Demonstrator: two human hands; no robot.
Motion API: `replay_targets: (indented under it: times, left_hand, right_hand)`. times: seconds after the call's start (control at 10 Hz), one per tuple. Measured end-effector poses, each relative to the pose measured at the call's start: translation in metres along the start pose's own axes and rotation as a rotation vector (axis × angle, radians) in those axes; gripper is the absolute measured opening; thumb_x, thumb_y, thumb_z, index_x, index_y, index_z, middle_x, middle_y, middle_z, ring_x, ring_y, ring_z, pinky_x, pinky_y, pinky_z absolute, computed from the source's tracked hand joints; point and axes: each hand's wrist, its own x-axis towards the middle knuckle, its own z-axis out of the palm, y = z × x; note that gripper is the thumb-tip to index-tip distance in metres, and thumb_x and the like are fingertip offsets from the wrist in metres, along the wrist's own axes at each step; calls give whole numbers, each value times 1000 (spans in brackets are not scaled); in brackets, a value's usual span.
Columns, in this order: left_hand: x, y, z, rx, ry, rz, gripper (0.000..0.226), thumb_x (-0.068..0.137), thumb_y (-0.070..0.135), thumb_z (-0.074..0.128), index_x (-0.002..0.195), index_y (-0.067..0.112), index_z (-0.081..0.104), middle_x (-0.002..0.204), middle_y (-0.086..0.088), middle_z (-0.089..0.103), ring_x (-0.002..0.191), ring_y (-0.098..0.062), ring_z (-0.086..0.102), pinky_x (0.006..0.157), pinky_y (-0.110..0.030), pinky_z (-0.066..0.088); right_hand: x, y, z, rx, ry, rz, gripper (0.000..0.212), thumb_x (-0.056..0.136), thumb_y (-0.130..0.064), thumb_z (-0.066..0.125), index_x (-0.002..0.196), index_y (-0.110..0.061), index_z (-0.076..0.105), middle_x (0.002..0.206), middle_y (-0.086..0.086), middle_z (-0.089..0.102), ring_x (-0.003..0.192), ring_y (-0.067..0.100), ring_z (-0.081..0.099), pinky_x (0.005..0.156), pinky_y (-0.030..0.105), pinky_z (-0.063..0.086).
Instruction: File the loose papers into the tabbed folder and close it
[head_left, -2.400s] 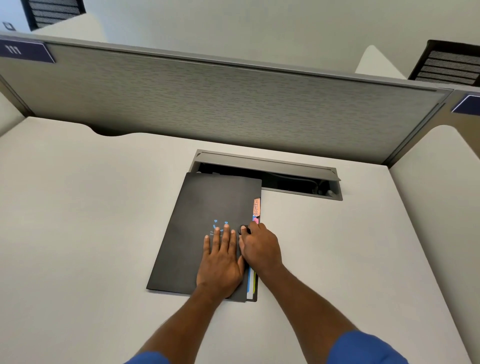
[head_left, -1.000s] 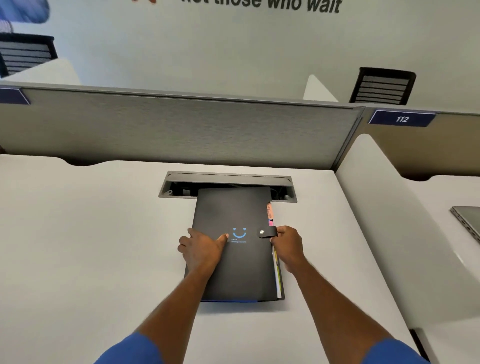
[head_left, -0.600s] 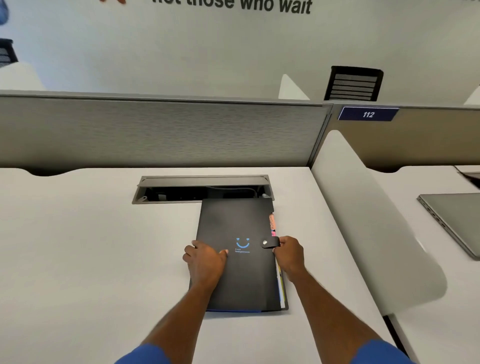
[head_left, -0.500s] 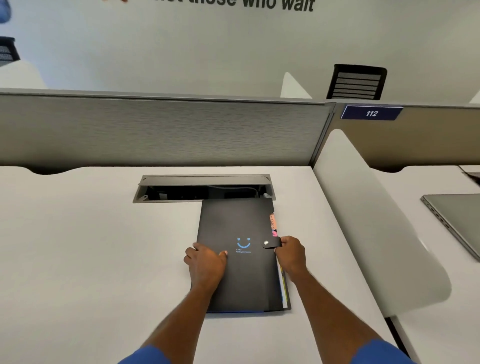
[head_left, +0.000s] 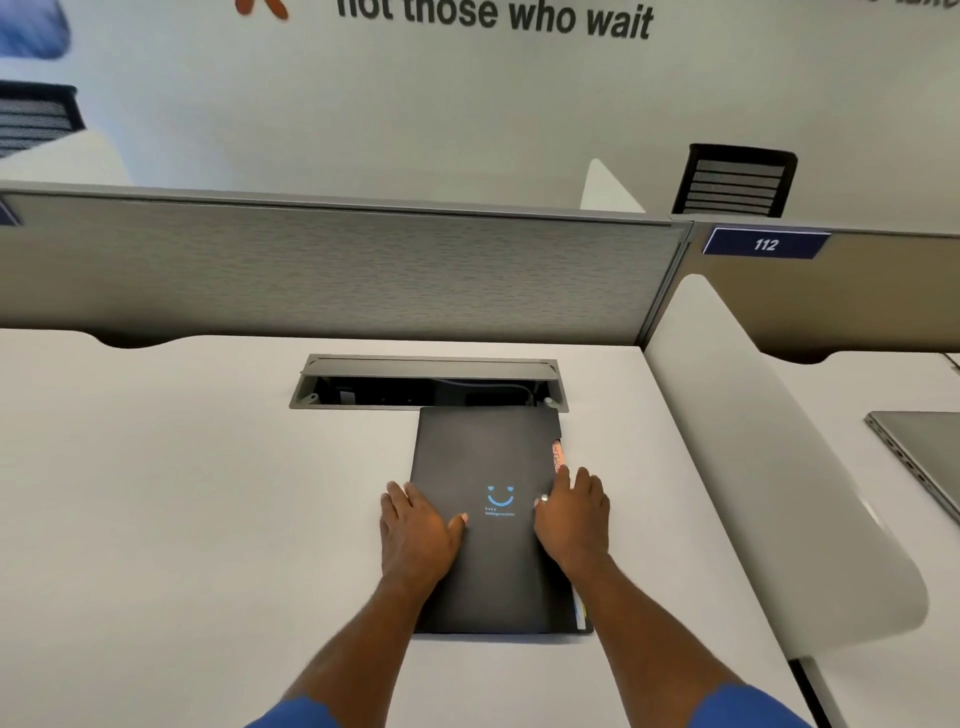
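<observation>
**Folder shut, clasp unproven**

If the left hand (head_left: 415, 525) eases off, the black folder (head_left: 488, 571), flat on the counter (head_left: 182, 519), could skid. A half-seated snap (head_left: 543, 499) might spring open and spill papers. The left fingers (head_left: 397, 496) lie straight on its left edge, gripping nothing. The right hand (head_left: 571, 519) presses flat and outstretched over the right edge.

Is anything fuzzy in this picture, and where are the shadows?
Head view: the blue shape in the top-left corner is smeared, the orange mark beside the wall lettering too; the black folder, left hand and right hand look fairly sharp; light is soft and even, with only a thin shadow along the folder's near edge.
</observation>
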Motion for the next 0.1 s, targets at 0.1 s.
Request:
replay_targets:
  times: [0.1]
  left_hand:
    - [6, 0, -23, 65, 60, 35, 96, 90, 63, 42, 150, -1, 5, 159, -24, 1, 147, -37, 2, 120, -44, 12]
  right_hand:
    - [5, -18, -20, -40, -31, -118, 73, 92, -50, 49, 150, -11, 26, 154, 17, 29, 142, 35, 25, 116, 47, 23]
